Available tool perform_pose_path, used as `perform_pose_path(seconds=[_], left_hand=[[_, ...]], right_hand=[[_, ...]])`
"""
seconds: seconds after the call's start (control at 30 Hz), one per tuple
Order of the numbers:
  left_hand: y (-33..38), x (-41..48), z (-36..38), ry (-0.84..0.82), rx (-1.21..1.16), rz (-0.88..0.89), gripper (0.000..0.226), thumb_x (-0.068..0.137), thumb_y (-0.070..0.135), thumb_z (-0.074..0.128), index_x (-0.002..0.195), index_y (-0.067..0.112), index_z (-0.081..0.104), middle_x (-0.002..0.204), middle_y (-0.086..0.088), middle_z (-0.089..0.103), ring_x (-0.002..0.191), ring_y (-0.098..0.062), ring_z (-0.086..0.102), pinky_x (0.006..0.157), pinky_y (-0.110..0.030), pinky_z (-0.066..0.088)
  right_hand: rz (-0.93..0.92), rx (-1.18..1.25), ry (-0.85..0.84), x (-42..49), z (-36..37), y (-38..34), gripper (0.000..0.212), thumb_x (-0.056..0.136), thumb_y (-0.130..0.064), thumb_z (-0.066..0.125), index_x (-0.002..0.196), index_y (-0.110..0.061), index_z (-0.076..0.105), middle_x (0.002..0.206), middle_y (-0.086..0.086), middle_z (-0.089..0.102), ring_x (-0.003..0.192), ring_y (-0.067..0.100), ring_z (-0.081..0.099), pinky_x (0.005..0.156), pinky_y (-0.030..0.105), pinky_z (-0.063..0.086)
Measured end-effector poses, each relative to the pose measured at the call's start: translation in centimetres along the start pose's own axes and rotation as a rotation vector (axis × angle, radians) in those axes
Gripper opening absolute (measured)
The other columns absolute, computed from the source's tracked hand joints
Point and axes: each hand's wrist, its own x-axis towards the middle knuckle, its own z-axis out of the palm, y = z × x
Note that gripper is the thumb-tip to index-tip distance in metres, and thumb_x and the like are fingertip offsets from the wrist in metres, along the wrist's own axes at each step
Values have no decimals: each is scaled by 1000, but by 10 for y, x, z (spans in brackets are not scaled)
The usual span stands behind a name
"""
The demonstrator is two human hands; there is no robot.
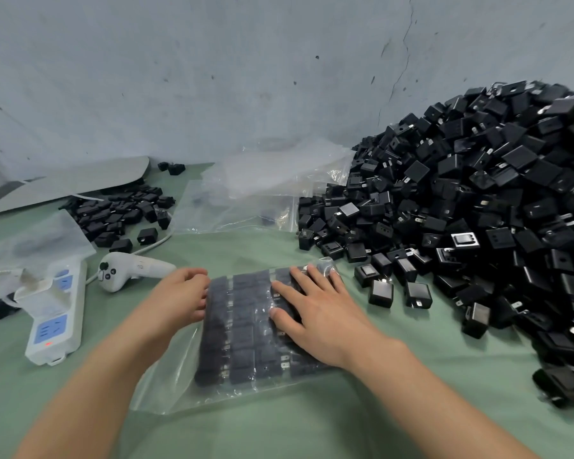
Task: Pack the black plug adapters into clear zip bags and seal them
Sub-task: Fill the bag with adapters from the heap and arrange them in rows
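My right hand (315, 314) presses flat on the clear plastic zip bag (166, 385) of black plug adapters (242, 342); my left hand (183, 298) curls against its left edge, grip unclear.

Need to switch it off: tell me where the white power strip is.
Head view, far left on the green table: the white power strip lies just left of the white controller.

filled bag (246, 329) centre | adapter heap (478, 210) right | power strip (55, 313) left | empty bags (262, 187) behind
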Motion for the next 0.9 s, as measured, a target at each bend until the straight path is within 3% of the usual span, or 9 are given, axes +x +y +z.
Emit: perform_pose_path(seconds=[0.2, 0.37, 0.5, 0.6, 0.7, 0.8, 0.9], left_hand=[[0, -5, -15, 19, 20, -6, 19, 102, 22, 50, 119, 21, 59, 112, -10, 61, 101, -20, 61, 75, -37, 56], [-3, -7, -13, -6, 28, -11, 18, 101, 23, 50, 119, 22, 56, 112, -7, 60, 100, -20, 63, 71, -36, 57], [-7, -4, -24, 109, 76, 32, 23, 101, 22, 49, 123, 20, 55, 113, -7, 60, 103, -24, 62, 74, -36, 55], [-12, -3, -33, 157, 96, 40, 25, 100, 21, 49, 125, 19, 54, 109, -8, 61, 93, -23, 62, 68, -34, 54], [-19, -3, -39, 190, 87, 33, 29, 100, 18, 49, 128, 15, 52, 106, -9, 61, 84, -20, 60, 64, -33, 52], [-26, -7, -47, 219, 91, 47, 30, 99, 16, 48, 129, 15, 52, 107, -9, 62, 88, -21, 63, 67, -34, 53], [-28, -10, -55, 256, 56, 73, 25, 99, 13, 46, 123, 19, 51, 109, -10, 63, 88, -21, 63, 67, -34, 52]], right_hand=[[-1, 20, 15, -1, -1, -1, 61, 100, -63, 17, 157, -39, 19, 168, 3, 9, 154, 25, -1, 124, 49, -6], [7, 69, 28, -3, -6, -4, 59, 102, -61, 18, 156, -39, 20, 168, 1, 11, 154, 23, -1, 124, 47, -5], [93, 88, 253, -9, -19, 5, 53, 103, -53, 23, 152, -36, 31, 163, -2, 27, 152, 21, 15, 124, 44, 7], [351, -82, 430, -21, -25, 27, 51, 100, -47, 36, 148, -29, 38, 155, 3, 38, 141, 25, 33, 115, 44, 27], [551, -113, 300, -31, -22, 49, 65, 97, -58, 35, 154, -26, 25, 159, 10, 27, 144, 32, 27, 112, 49, 31], [579, -91, 198, -30, -18, 63, 71, 96, -64, 35, 156, -30, 18, 165, 7, 14, 149, 35, 14, 113, 54, 29], [542, -65, 301, -27, -18, 68, 55, 96, -57, 44, 144, -30, 39, 157, 2, 32, 143, 30, 26, 102, 50, 40]])
